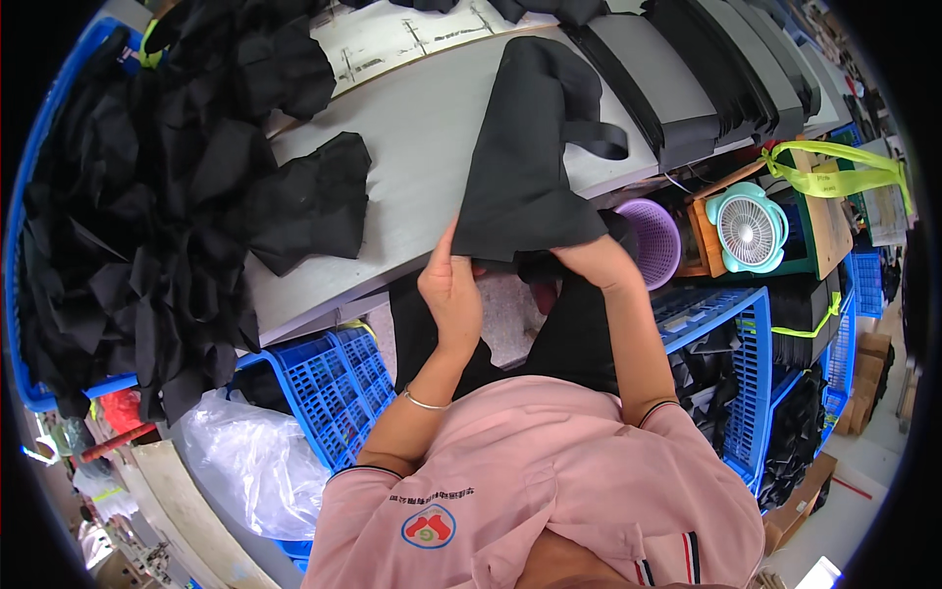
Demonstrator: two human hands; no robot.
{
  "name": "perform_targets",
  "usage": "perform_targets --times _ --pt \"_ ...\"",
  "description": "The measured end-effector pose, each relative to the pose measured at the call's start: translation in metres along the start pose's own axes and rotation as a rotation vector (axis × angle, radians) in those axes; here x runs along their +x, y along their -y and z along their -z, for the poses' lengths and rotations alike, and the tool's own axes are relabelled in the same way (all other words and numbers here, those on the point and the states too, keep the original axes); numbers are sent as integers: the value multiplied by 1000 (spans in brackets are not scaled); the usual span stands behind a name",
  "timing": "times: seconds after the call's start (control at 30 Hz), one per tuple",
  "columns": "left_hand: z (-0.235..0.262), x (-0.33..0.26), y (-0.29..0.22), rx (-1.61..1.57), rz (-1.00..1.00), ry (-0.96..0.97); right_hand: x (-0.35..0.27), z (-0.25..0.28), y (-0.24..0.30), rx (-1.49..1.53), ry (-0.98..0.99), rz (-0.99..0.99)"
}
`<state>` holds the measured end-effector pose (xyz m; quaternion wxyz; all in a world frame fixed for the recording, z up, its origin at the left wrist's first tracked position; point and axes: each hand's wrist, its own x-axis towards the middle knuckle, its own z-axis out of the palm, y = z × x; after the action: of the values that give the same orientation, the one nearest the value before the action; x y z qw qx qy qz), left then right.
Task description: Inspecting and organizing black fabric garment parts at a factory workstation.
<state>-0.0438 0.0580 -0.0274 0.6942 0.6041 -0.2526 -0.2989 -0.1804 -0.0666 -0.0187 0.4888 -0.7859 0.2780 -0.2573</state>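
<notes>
Both hands grip the near edge of a black fabric bag point(525, 157) that lies stretched away from the person across a grey worktable point(422, 128). The left hand point(451, 290) is closed on the bag's lower left corner, thumb up against the cloth, a thin silver bangle point(424, 401) on its wrist. The right hand point(594, 260) is closed on the lower right corner, fingers tucked under the fabric so that they are mostly hidden. Beyond the right hand, a black strap handle point(597, 137) loops off the bag's side. Further out to the left of the left hand, a small bundle of black fabric pieces point(309, 201) rests on the table, and past it a large heap of black fabric point(137, 196) fills a blue bin. Just right of the right hand stand a purple plastic basket point(653, 240) and, beside it, a small mint-green fan point(748, 228). Below the left hand is a blue plastic crate point(339, 388).
</notes>
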Motion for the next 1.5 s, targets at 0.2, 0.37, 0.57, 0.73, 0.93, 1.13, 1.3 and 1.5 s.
perform_targets --times 0.2,0.37,0.57,0.73,0.93,1.13,1.3,1.5 --pt "-14 -1 28 -283 205 126 4 -55 25 -808 -328 146" --pt "-24 -12 26 -419 389 216 1 -66 39 -697 -118 -25" --pt "-29 -25 29 -293 348 206 8 -64 33 -582 -112 133" --pt "-19 -17 37 -322 405 257 23 -45 22 -950 65 162" --pt "-10 -17 22 -224 43 -54 4 -49 29 -791 78 72" --pt "40 -34 -9 251 -290 313 -9 -45 22 -743 -31 121" --pt "50 -15 -5 -276 228 84 -44 -43 25 -697 106 151" --pt "47 14 15 -415 577 250 -83 -29 62 -148 389 196"
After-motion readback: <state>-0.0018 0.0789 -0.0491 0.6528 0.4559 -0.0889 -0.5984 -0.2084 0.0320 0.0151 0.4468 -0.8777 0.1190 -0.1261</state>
